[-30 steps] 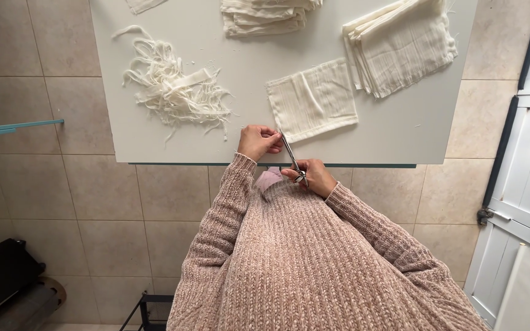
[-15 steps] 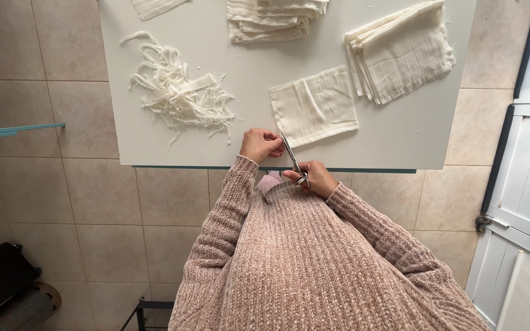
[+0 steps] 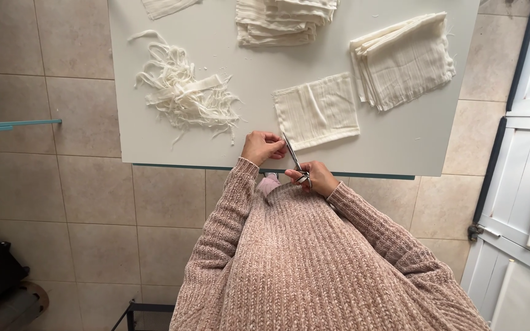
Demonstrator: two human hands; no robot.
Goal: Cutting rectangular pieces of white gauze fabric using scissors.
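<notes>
Scissors (image 3: pixel 295 160), slim and metal, at the near edge of the white desk (image 3: pixel 400 147), blades pointing away from the body toward a single cream cloth square (image 3: pixel 317 110). Right hand (image 3: pixel 314 178) has its grip closed around the scissor handles, just off the desk edge. Left hand (image 3: pixel 264 147) has fingers pinched together on something small beside the blades; likely a thin strip or the cloth's near corner, but too small to tell.

Cloth square lies flat, its near-left corner just beside the blade tips. Whether the blades are apart or together cannot be told.

Judgement on doing the cut well: keep the pinched piece taut between the left fingers and the blades, so the loose weave does not fold into the pivot. Left fingertips sit very near the blades; best kept to the side of the cutting line. Resting the lower blade on the desk would steady the line.

Further out: a loose heap of cut cream strips (image 3: pixel 182 92) on the left of the desk, well apart. A stack of folded squares (image 3: pixel 403 61) at right, another stack (image 3: pixel 286 21) at the far edge. Tiled floor (image 3: pixel 44 196) below; a white door (image 3: pixel 522 184) at right.
</notes>
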